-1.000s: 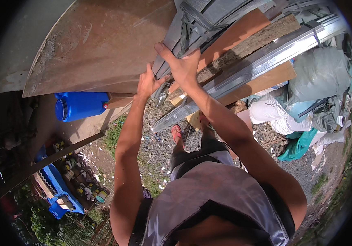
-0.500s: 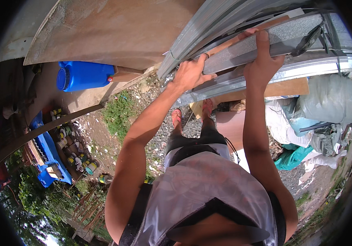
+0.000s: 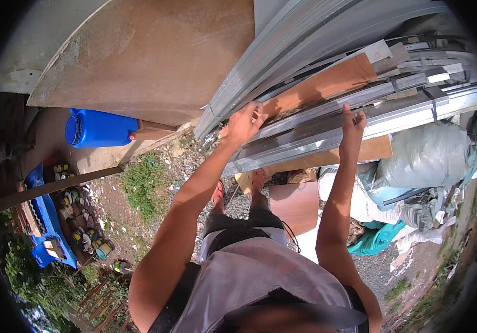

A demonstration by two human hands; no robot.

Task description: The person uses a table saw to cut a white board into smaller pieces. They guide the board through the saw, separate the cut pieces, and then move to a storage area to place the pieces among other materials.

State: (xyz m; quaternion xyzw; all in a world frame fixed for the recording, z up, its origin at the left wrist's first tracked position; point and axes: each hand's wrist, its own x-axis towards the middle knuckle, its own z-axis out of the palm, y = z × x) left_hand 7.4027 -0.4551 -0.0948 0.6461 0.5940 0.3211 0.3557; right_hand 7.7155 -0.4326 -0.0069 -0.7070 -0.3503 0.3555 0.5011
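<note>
My left hand [image 3: 244,125] is over the left end of a brown wood plank [image 3: 319,83], its fingers loosely bent and apart with nothing visible in them. Farther right, my right hand [image 3: 353,129] is at the near edge of a bundle of grey metal channels [image 3: 310,133]. Its fingers point up, slightly bent and apart, and no held thing shows. Whether its fingertips touch the metal, I cannot tell. Between the plank and that bundle lies a narrower strapped metal length [image 3: 327,111]. Long galvanized profiles [image 3: 244,72] slant behind the plank.
A large brown board [image 3: 149,55] leans at the upper left, above a blue plastic drum [image 3: 105,129]. Plastic sacks [image 3: 427,155] and a teal sheet [image 3: 377,240] lie at the right. A reddish board [image 3: 294,206] rests on gravel near my feet.
Both hands have let go of the grey metal channel they held up over the pile. The brown plank beneath is now uncovered. My view has shifted, so the pile sits lower.
</note>
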